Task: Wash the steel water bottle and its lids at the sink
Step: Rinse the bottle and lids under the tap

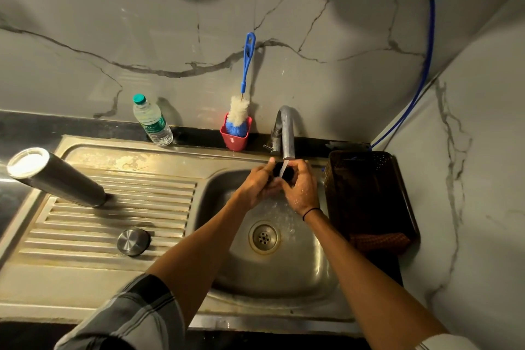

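Steel bottle (56, 177) standing mouth-down on the ribbed drainboard (113, 224) at far left, evidently so that water runs out along the grooves. To its right and nearer, a round steel lid (133, 241) rests on the same ribs, apart from the bottle. At the wall, a plastic bottle (152, 121), then a bottle brush (241, 111) upright in a red cup (235, 138), within reach of the basin. Right of centre, the left hand (260, 185) and right hand (302, 187) meet beneath the tap (285, 133); their fingers curl around a small dark lid (281, 170) held in the stream, over the sink (312, 264), so that runoff falls toward the drain (264, 237). At far right, a dark basket (366, 193).
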